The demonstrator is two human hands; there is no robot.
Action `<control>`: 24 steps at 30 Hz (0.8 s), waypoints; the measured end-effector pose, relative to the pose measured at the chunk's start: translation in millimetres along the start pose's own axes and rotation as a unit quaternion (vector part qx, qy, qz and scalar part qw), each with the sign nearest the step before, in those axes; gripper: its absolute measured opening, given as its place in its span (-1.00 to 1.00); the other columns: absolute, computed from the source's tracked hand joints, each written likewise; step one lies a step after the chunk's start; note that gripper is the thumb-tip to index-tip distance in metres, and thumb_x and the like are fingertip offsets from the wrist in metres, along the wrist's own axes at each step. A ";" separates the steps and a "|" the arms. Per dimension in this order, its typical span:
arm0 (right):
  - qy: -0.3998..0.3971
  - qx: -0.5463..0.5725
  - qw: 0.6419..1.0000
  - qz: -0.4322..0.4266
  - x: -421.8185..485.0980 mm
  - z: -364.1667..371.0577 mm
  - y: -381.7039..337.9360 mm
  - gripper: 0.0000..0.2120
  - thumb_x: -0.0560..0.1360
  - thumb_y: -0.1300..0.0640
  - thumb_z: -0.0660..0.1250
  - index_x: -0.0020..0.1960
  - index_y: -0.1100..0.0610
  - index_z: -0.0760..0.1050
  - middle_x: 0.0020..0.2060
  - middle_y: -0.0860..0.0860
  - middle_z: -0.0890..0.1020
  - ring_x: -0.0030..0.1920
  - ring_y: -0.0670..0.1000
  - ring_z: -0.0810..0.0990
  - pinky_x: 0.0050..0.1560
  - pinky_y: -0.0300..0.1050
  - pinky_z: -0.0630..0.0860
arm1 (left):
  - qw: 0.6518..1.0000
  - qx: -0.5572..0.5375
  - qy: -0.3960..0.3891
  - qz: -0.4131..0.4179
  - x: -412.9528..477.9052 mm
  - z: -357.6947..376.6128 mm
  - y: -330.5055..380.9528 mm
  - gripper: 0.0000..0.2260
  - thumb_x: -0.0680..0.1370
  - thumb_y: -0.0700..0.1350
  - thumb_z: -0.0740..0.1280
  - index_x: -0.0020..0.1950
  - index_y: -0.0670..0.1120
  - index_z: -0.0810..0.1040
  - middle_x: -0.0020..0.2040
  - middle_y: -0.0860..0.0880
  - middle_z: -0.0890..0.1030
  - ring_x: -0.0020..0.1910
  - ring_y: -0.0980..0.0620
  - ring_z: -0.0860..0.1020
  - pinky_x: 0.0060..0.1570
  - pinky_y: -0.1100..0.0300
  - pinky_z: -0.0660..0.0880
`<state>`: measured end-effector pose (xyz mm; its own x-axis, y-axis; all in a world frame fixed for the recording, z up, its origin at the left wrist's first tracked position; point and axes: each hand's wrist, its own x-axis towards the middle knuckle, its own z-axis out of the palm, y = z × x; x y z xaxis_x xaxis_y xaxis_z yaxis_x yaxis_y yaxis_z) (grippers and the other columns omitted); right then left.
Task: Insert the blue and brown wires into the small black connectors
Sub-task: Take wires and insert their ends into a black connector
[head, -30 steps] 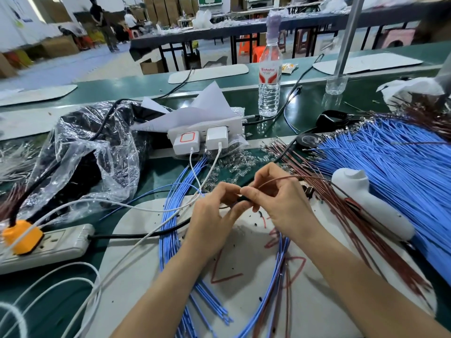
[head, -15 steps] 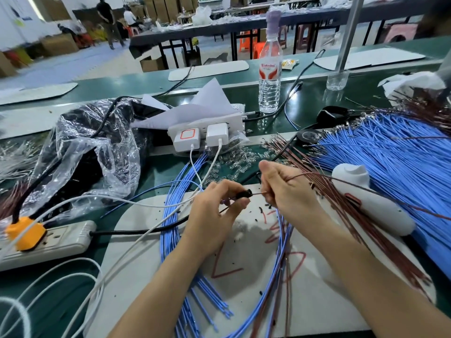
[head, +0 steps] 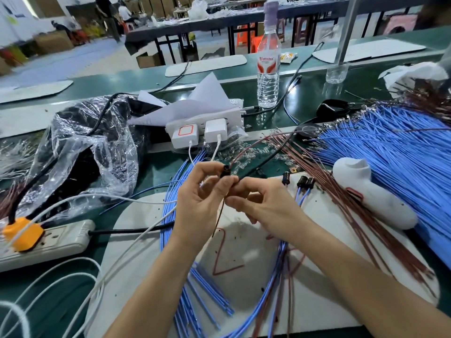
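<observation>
The small black connector (head: 224, 172) sits raised above the table, pinched at the fingertips of the left hand (head: 197, 206), so only its top end shows. A brown wire (head: 246, 148) arcs up and to the right from it. A thin brown strand hangs down between the two hands, and whether it belongs to that same wire cannot be told. The right hand (head: 266, 208) meets the left just below the connector, its fingers curled and pinching the wire; the point of entry is covered by fingertips. Under the hands lies a white mat (head: 324, 284) marked in red, partly shadowed. On its far edge stand a few more black connectors (head: 305, 182) with blue leads already in them. A looped blue wire bundle (head: 169, 215) runs beneath the left wrist and out of the bottom of the frame. To the right, loose brown wires (head: 351, 206) fan beside a wide blue wire pile (head: 395, 157), cut off by the frame edge, with a white handheld device (head: 373, 198) lying across them. To the left are a crumpled plastic bag (head: 85, 152), its dark contents unclear, and a power strip (head: 56, 240), cropped at the left edge, with an orange plug (head: 22, 234). Further back stands a water bottle (head: 268, 67).
</observation>
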<state>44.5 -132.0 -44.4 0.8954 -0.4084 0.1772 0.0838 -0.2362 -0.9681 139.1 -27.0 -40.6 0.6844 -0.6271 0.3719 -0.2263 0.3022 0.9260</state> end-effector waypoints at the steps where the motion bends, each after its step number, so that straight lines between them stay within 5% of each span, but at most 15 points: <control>1: 0.007 0.003 1.000 -0.005 -0.4 1.7 -1.1 -0.87 0.48 0.21 0.42 -0.18 0.01 0.55 -0.43 -0.08 0.52 -0.48 -0.01 0.41 -0.47 -0.23 0.36 | 1.000 -0.003 -0.002 -0.010 0.4 -0.4 -0.4 -0.85 0.42 -0.11 0.34 -0.05 -0.09 0.48 -0.15 -0.23 0.55 -0.13 -0.08 0.58 -0.06 0.05 0.54; 4: -0.005 0.020 1.000 0.012 -1.1 3.1 -6.5 -0.81 0.51 0.31 0.35 -0.24 0.10 0.51 -0.52 -0.07 0.48 -0.57 -0.07 0.38 -0.54 -0.29 0.31 | 0.999 -0.024 0.010 -0.035 1.3 -0.1 -2.7 -0.84 0.40 -0.09 0.34 -0.07 -0.11 0.50 -0.22 -0.02 0.56 -0.22 0.07 0.52 -0.11 0.19 0.50; 6: -0.078 0.120 0.988 0.060 -1.4 -1.1 -12.0 -0.81 0.48 0.34 0.32 -0.27 0.16 0.47 -0.55 -0.04 0.42 -0.60 -0.10 0.31 -0.57 -0.33 0.20 | 0.985 -0.143 0.039 -0.091 2.3 2.0 -2.6 -0.84 0.39 -0.11 0.33 -0.07 -0.14 0.51 -0.27 0.01 0.58 -0.29 0.13 0.52 -0.20 0.30 0.50; 8: -0.183 0.194 0.957 0.111 -3.4 -8.7 -17.2 -0.87 0.41 0.29 0.30 -0.30 0.15 0.48 -0.53 0.01 0.39 -0.61 -0.11 0.28 -0.59 -0.38 0.16 | 0.936 -0.302 0.074 -0.166 4.7 3.3 -2.0 -0.82 0.39 -0.14 0.31 -0.05 -0.17 0.51 -0.27 -0.01 0.59 -0.35 0.14 0.52 -0.29 0.33 0.50; 13: -0.511 0.029 0.837 0.195 -14.1 -12.8 -25.8 -0.91 0.48 0.32 0.31 -0.18 0.21 0.52 -0.47 -0.04 0.53 -0.58 -0.17 0.44 -0.58 -0.37 0.34 | 0.875 -0.391 0.149 -0.245 13.1 -8.4 -3.6 -0.80 0.61 -0.13 0.16 0.04 -0.16 0.55 -0.32 -0.02 0.52 -0.46 0.14 0.42 -0.37 0.32 0.50; 15: -0.560 -0.003 0.798 0.223 -14.5 -14.9 -26.8 -0.93 0.52 0.38 0.29 -0.08 0.27 0.52 -0.45 -0.03 0.56 -0.56 -0.17 0.49 -0.56 -0.35 0.40 | 0.874 -0.397 0.141 -0.241 12.9 -9.9 -3.8 -0.79 0.61 -0.13 0.14 0.07 -0.12 0.56 -0.31 -0.01 0.50 -0.45 0.13 0.40 -0.36 0.30 0.48; 17: -0.558 0.011 0.795 0.240 -14.0 -17.6 -27.6 -0.91 0.52 0.40 0.27 -0.05 0.27 0.52 -0.44 -0.03 0.57 -0.55 -0.16 0.51 -0.56 -0.34 0.42 | 0.886 -0.385 0.126 -0.225 12.5 -8.6 -3.6 -0.81 0.52 -0.13 0.22 0.06 -0.08 0.57 -0.31 -0.01 0.51 -0.44 0.12 0.43 -0.31 0.30 0.47; 19: -0.497 0.042 0.836 0.230 -13.1 -18.8 -26.4 -0.93 0.55 0.33 0.28 -0.10 0.24 0.51 -0.42 -0.02 0.58 -0.54 -0.15 0.53 -0.54 -0.35 0.43 | 0.902 -0.361 0.105 -0.213 11.8 -5.7 -4.3 -0.80 0.43 -0.14 0.27 0.01 -0.08 0.60 -0.30 -0.02 0.54 -0.41 0.11 0.46 -0.28 0.29 0.46; 22: -0.292 0.116 0.925 0.211 -7.4 -13.0 -21.7 -0.85 0.59 0.19 0.22 -0.10 0.21 0.51 -0.41 0.05 0.57 -0.54 -0.12 0.50 -0.53 -0.35 0.39 | 0.908 -0.347 0.045 -0.230 6.7 -0.1 -4.9 -0.82 0.40 -0.16 0.30 -0.07 -0.08 0.66 -0.28 -0.05 0.57 -0.36 0.10 0.50 -0.32 0.32 0.50; 24: -0.198 0.142 0.950 0.193 -4.1 -12.0 -18.6 -0.82 0.59 0.20 0.21 -0.15 0.22 0.50 -0.45 0.05 0.55 -0.57 -0.13 0.46 -0.56 -0.34 0.30 | 0.909 -0.329 0.013 -0.256 2.9 4.6 -4.3 -0.80 0.40 -0.17 0.30 -0.03 -0.10 0.64 -0.29 -0.06 0.58 -0.37 0.10 0.53 -0.36 0.33 0.52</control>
<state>34.0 -136.5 -25.0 0.9730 -0.0395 -0.2276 -0.2205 0.1350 -0.9660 138.9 -33.4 -43.1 0.6016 -0.7917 -0.1063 0.5839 0.3450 0.7348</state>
